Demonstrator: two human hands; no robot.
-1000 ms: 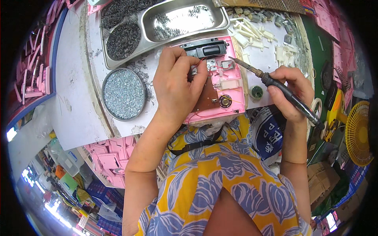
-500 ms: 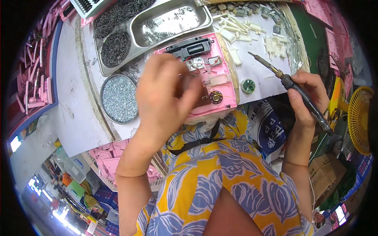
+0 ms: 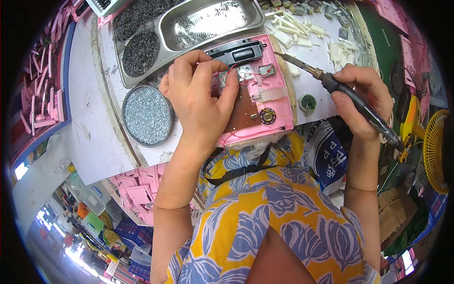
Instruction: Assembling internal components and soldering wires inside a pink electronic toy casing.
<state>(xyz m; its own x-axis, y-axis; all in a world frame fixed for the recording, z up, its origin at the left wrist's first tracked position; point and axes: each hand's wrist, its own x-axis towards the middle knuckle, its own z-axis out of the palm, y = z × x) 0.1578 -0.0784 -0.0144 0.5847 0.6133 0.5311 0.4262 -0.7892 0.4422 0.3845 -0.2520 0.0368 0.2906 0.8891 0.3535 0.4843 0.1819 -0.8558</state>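
A pink plastic housing lies on the table in front of me. It carries a brown circuit board, a black plastic part, red wires and a small round speaker. My left hand is over the housing's left side, thumb and index finger closed together by the red wires; whatever they pinch is hidden. In my right hand is a black-handled soldering iron, gripped like a pen. Its tip points up and left, by the housing's upper right edge.
Left of the housing stands a round tin of small metal pieces. Behind is a steel tray holding dark springs. White plastic parts and a small tub with green contents sit to the right, a yellow fan farther right.
My right hand has brought the soldering iron leftward, its tip now close to the housing. My left hand, blurred before, has steadied with its fingers by the red wires.
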